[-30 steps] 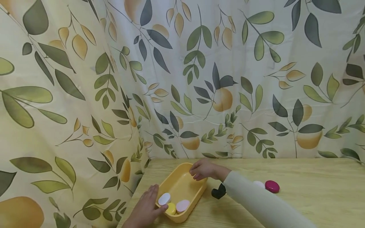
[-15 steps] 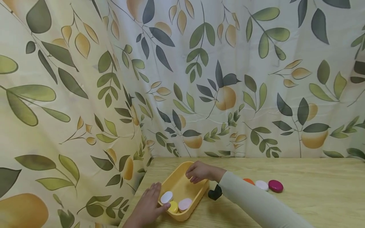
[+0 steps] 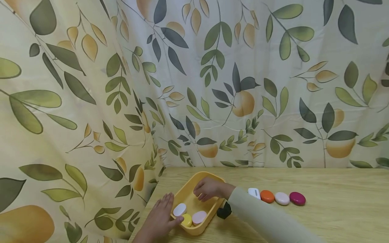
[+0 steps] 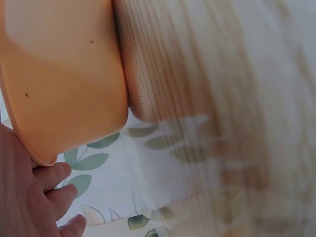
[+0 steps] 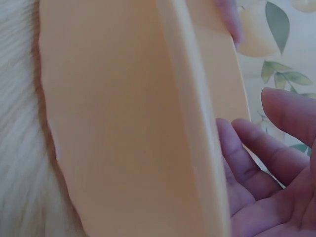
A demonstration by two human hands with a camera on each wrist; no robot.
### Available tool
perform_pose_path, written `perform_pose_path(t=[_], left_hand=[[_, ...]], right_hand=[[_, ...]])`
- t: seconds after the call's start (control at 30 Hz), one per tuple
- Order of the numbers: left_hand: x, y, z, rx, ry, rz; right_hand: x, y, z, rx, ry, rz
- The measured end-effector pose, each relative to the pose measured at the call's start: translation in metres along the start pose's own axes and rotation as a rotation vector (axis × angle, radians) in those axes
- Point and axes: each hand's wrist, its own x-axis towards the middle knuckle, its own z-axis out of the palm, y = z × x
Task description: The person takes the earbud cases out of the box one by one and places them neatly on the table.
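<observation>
A yellow oblong tub [image 3: 195, 231] stands on the table at the lower middle of the head view. My left hand [image 3: 161, 214] holds its left side, fingers along the outside and thumb over the rim; the left wrist view shows fingertips [image 4: 61, 197] by the rim. Inside, at the near end, lie a white oval piece [image 3: 180, 209], a yellow round piece [image 3: 187, 220] and a pale pink oval piece [image 3: 199, 218]. My right hand [image 3: 207, 189] hangs over the tub's far half, fingers loosely bent. Nothing shows between its fingers [image 5: 249, 173] in the right wrist view.
A black angular piece [image 3: 224, 211] lies right of the tub, partly behind my right sleeve [image 3: 261, 216]. Farther right, a white squarish piece [image 3: 254, 193], an orange [image 3: 267, 196], a pale pink [image 3: 282, 198] and a magenta [image 3: 297, 198] rounded piece form a row. A leaf-patterned curtain [image 3: 212, 101] hangs behind.
My right hand has moved from the tub's far rim leftward and nearer, over its inside. The sleeve's shift uncovers the orange and white squarish pieces. My left hand stays at the tub.
</observation>
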Motion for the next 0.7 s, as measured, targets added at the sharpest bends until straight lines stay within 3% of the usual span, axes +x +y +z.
perform_pose_path(t=[0.7], left_hand=[[-0.003,0.0,0.0,0.089,0.051,0.032]], right_hand=[[0.014,0.005,0.043,0.013,-0.042,0.038]])
